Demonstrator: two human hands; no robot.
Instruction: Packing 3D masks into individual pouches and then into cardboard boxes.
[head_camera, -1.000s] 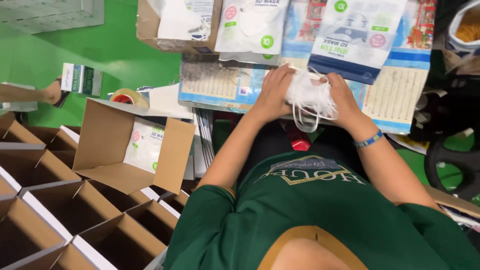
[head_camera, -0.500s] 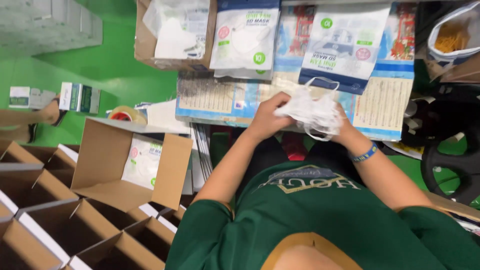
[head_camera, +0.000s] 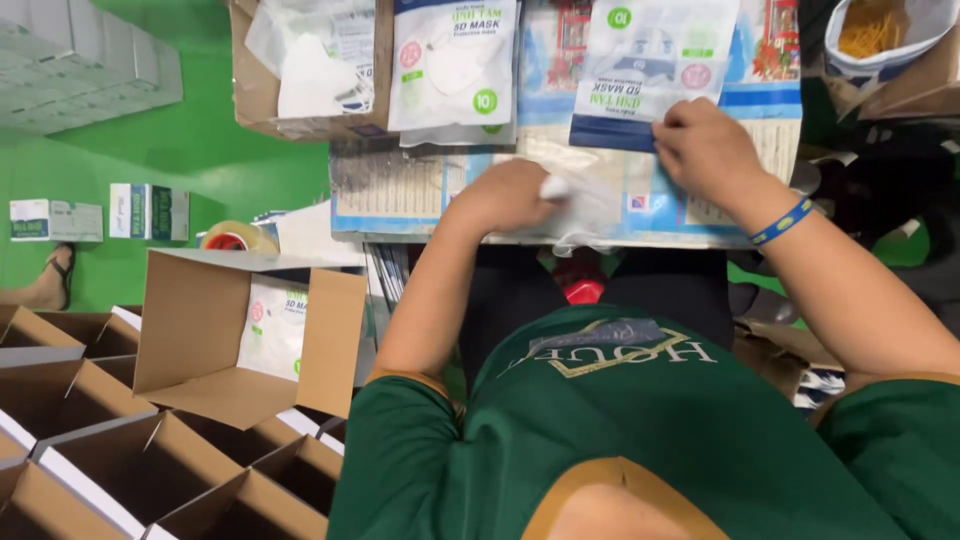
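Note:
My left hand (head_camera: 505, 195) is closed around a blurred bundle of white face masks (head_camera: 580, 205), pressing it low over a printed sheet (head_camera: 400, 190) laid across my lap board. My right hand (head_camera: 705, 150), with a blue wristband (head_camera: 783, 222), pinches the near edge of a white and blue mask pouch (head_camera: 650, 65) lying on the sheet. A second mask pouch (head_camera: 452, 65) lies to its left, apart from both hands.
An open cardboard box (head_camera: 200, 330) holding mask pouches stands at my left, with several empty divided cartons (head_camera: 110, 460) below it. Nearby are a tape roll (head_camera: 235, 238), two small boxes (head_camera: 148, 210) on the green floor, another person's sandalled foot (head_camera: 50, 282), a box of loose masks (head_camera: 305, 70) and a bag of yellow pieces (head_camera: 880, 30).
Both hands held the mask bundle together before. My right hand has let go and moved up to the pouch, while my left hand keeps the bundle and has lowered it.

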